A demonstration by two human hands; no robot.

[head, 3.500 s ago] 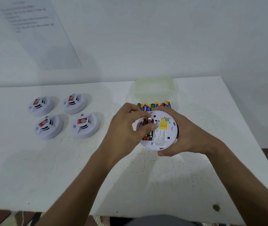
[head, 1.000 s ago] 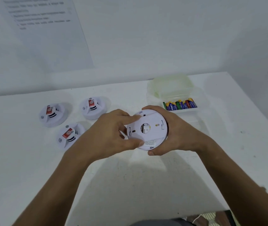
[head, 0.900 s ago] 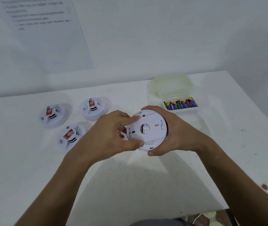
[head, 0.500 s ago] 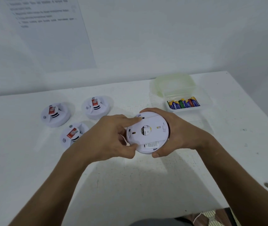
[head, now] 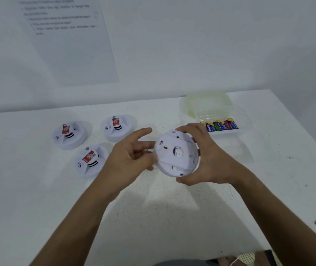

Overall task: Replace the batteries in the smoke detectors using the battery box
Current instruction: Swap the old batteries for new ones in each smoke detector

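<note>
Holding white smoke detector [head: 176, 153] above desk [head: 153, 217], back side toward camera: right hand [head: 209, 160] in curled grip round its right rim. Left hand [head: 130, 158] just beside left rim, fingers loosely spread, grip apart, fingertips touching edge or not: cannot tell. Further left on desk, three more detectors [head: 91, 163] [head: 69, 134] [head: 116, 127] face up. Far right, open clear battery box [head: 247, 120], row of batteries [head: 220, 125] inside. Printed sheet [head: 66, 39] on far wall.
</note>
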